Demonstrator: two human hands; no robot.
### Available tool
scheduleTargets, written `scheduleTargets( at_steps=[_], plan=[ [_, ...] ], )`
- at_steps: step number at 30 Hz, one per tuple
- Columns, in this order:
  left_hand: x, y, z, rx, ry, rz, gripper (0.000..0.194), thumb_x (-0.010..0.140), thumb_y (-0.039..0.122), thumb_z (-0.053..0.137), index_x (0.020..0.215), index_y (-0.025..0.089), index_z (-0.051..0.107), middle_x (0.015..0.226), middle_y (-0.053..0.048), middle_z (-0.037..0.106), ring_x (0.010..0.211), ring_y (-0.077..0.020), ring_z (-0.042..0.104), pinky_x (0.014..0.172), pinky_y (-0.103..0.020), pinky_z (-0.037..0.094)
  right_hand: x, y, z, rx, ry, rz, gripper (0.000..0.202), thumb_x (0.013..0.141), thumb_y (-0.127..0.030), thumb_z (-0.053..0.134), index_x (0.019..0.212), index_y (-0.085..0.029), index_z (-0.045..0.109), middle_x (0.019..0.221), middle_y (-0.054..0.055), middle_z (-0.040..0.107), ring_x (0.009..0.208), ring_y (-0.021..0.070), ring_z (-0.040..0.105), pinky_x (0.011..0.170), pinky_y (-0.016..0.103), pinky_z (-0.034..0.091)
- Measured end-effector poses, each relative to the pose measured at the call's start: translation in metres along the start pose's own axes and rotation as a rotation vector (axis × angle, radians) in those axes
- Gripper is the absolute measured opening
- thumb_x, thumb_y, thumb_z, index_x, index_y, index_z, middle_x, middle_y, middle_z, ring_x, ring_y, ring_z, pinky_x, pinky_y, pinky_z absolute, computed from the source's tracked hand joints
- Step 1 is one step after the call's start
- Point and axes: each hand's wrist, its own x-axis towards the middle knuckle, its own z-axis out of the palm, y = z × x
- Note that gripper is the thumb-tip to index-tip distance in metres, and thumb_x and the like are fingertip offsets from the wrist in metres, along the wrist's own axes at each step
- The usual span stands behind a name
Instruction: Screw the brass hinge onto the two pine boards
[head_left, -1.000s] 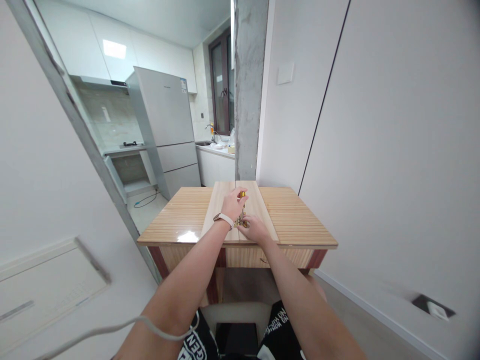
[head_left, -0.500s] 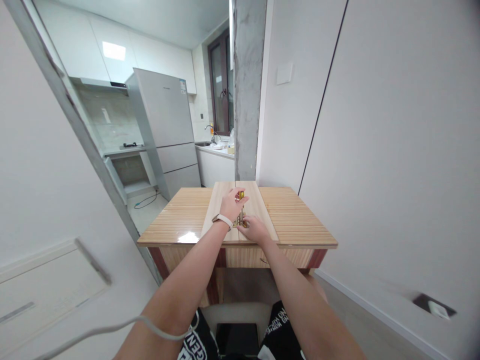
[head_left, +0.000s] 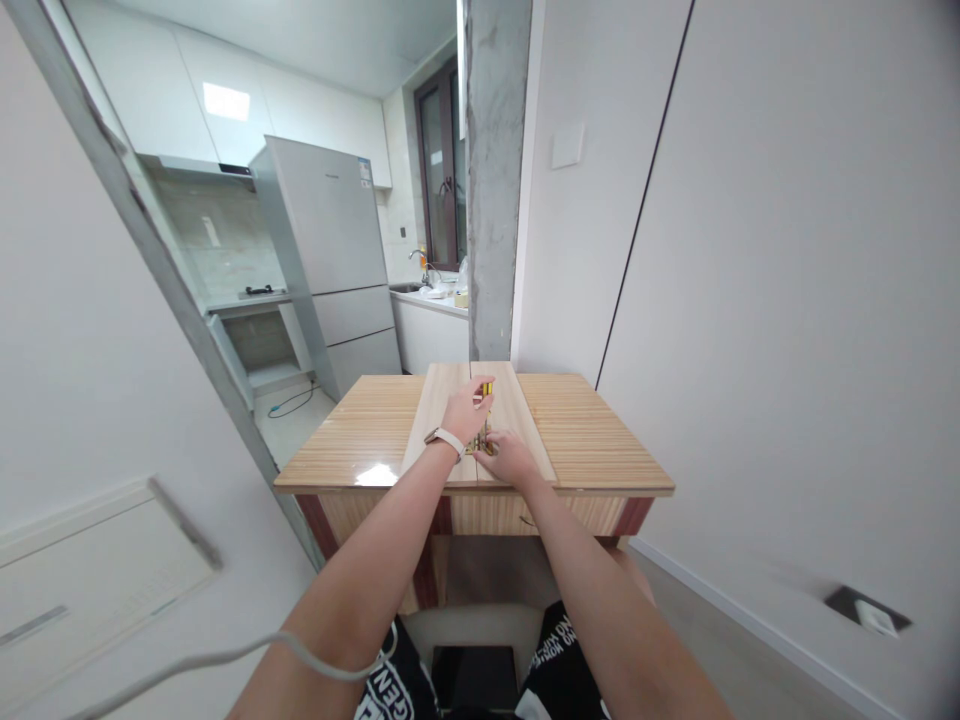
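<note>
Two pale wooden boards (head_left: pixel 444 385) lie side by side on the striped table (head_left: pixel 592 430). My left hand (head_left: pixel 463 412) is closed round the yellow and dark handle of an upright screwdriver (head_left: pixel 487 388). Below it, at the seam between the boards, sits a brass-coloured metal hinge (head_left: pixel 480 441), partly hidden by my fingers. My right hand (head_left: pixel 508 458) rests low over the right board, its fingertips pressed at the hinge and close to the screwdriver's lower end. Whether a screw is between those fingertips is too small to tell.
The table has a drawer (head_left: pixel 495 514) under its front edge. Behind stand a grey fridge (head_left: pixel 330 230) and a rough grey pillar (head_left: pixel 495 180). A white wall runs along the right, and a pale cable crosses my left forearm.
The screwdriver's handle has shifted slightly to the right and turned in my left hand's fingers. My right hand has stayed where it was at the hinge.
</note>
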Motion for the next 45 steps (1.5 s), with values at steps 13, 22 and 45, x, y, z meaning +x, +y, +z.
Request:
scheduleTargets(
  at_steps=[13,22,45],
  plan=[
    [0.0019,-0.0066,-0.0037,0.035,0.019,0.017,0.043,0.092,0.005,0.054,0.128,0.025,0.064,0.112,-0.006,0.071,0.099,-0.0171,0.069,0.088,-0.031,0.059,-0.0009,0.0030,0.0019,0.015,0.007,-0.011,0.029,0.081,-0.046,0.075,0.098,-0.023,0.076,0.105,0.008,0.075,0.106,0.0243,0.064,0.097,0.034,0.045],
    [0.0000,-0.0031,-0.0030,0.012,0.051,0.050,0.031,0.088,0.015,0.068,0.118,0.022,0.069,0.109,-0.007,0.070,0.093,-0.0168,0.068,0.076,-0.027,0.060,-0.0002,0.0040,0.0027,0.009,0.007,-0.018,0.026,0.082,-0.046,0.074,0.094,-0.023,0.075,0.101,0.006,0.074,0.102,0.0236,0.064,0.094,0.034,0.045],
    [0.0003,-0.0089,0.0002,0.059,0.043,0.056,0.038,0.087,0.010,0.064,0.122,0.025,0.067,0.106,-0.004,0.067,0.084,-0.0150,0.066,0.077,-0.028,0.059,0.0005,0.0083,0.0072,0.007,0.026,-0.040,0.029,0.082,-0.048,0.074,0.097,-0.023,0.075,0.100,0.007,0.075,0.102,0.0239,0.064,0.094,0.034,0.045]
  ],
)
